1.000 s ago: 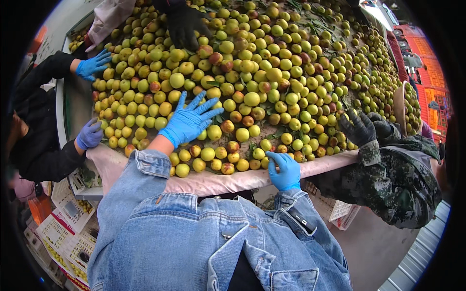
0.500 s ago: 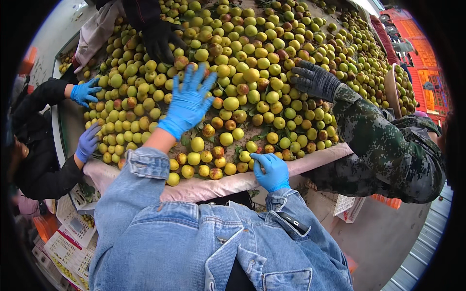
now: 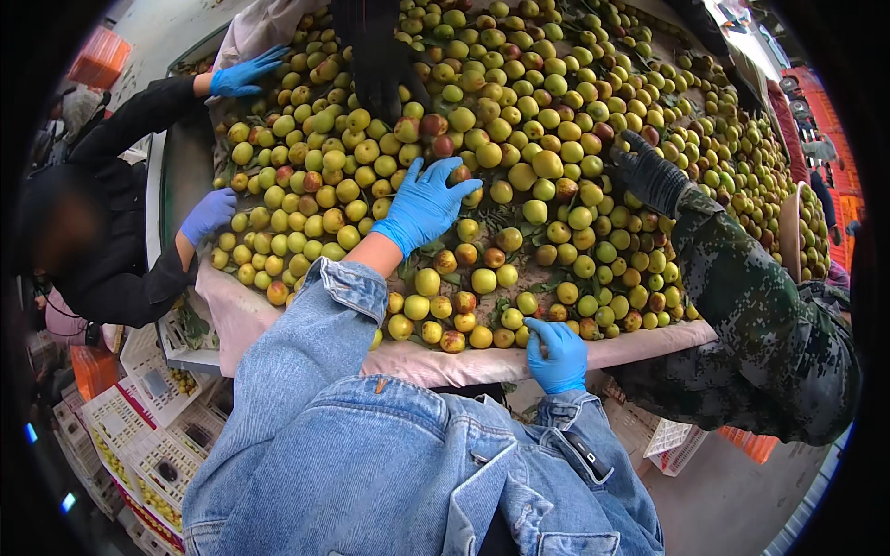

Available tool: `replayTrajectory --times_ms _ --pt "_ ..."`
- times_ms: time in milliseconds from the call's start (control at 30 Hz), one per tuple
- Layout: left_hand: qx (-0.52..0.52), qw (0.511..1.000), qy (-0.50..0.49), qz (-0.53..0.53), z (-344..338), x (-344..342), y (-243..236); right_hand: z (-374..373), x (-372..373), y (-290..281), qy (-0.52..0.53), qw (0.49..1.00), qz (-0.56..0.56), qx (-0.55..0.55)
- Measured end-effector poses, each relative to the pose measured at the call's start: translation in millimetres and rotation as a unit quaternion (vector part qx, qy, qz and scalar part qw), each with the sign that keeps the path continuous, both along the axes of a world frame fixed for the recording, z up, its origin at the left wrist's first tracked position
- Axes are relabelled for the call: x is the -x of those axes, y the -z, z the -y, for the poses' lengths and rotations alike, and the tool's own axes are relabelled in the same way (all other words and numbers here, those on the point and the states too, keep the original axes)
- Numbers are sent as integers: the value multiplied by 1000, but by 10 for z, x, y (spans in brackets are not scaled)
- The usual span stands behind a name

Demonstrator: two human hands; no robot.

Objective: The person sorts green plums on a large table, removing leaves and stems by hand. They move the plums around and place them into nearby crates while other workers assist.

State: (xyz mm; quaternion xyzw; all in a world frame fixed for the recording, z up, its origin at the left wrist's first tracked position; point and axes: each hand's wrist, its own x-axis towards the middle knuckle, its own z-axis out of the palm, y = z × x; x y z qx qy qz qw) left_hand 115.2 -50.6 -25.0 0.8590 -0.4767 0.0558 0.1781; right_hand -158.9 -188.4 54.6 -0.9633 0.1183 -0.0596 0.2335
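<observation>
A broad heap of round jujubes (image 3: 547, 165), yellow-green with red-brown patches, covers the table. My left hand (image 3: 419, 206), in a blue glove, reaches into the near middle of the heap. Its thumb and forefinger curl round a reddish jujube (image 3: 461, 173), partly hidden by the fingers. At the table's near edge is my right hand (image 3: 559, 360), also blue-gloved. Its fingers are loosely bent and apart, with the fingertips close beside a yellow-green jujube (image 3: 522, 337); I see nothing held in it.
A pink cloth (image 3: 440, 364) covers the near edge. Other people's hands are close: a black glove (image 3: 382, 79) ahead, a grey glove (image 3: 649, 174) at right, a blue glove (image 3: 248, 74) and a purple glove (image 3: 209, 213) at left. White crates (image 3: 120, 417) stand lower left.
My left hand has gone from spread flat to curled round a jujube. My right hand stays by the near edge. The view has shifted, and the black glove has moved nearer.
</observation>
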Motion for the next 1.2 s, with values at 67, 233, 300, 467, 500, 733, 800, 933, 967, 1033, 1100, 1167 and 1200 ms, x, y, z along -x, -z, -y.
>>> replayTrajectory --times_ms 67,233,300,467,500,733,800,933,967,1033,1100,1167,1200 --pt "-5 999 -3 -35 -230 -110 64 -22 -15 -43 4 1000 -5 -9" --pt "-58 995 -81 24 -985 -174 129 -7 -29 -16 1 1000 12 2" --pt "-57 990 -131 -4 -1350 -306 207 1 -22 15 -2 1000 9 -2" --pt "-15 967 -254 7 -1896 -403 85 -9 -16 54 -2 1000 14 9" --pt "5 976 -216 -5 -1868 -286 -9 -8 -18 61 -4 1000 15 13" --pt "-181 981 14 -70 -1344 592 109 -15 -4 38 7 1000 2 17" --pt "-169 984 -39 -29 -1350 320 169 -17 18 46 4 1000 -6 15" --pt "-157 974 -164 13 -1478 -279 411 -25 -12 12 1 1000 -16 4" --pt "-162 967 -194 27 -1550 -426 478 -13 -26 14 -2 1000 -11 5" --pt "-117 963 -241 17 -1480 -507 372 8 -8 -10 -2 1000 -31 -5" --pt "-62 981 -186 9 -1161 -236 129 -10 -73 -53 7 1000 3 7" --pt "-23 995 -65 -67 -694 253 -108 27 -17 -5 11 999 35 7" --pt "-16 994 20 -111 -476 613 -188 37 -1 28 16 998 58 19"
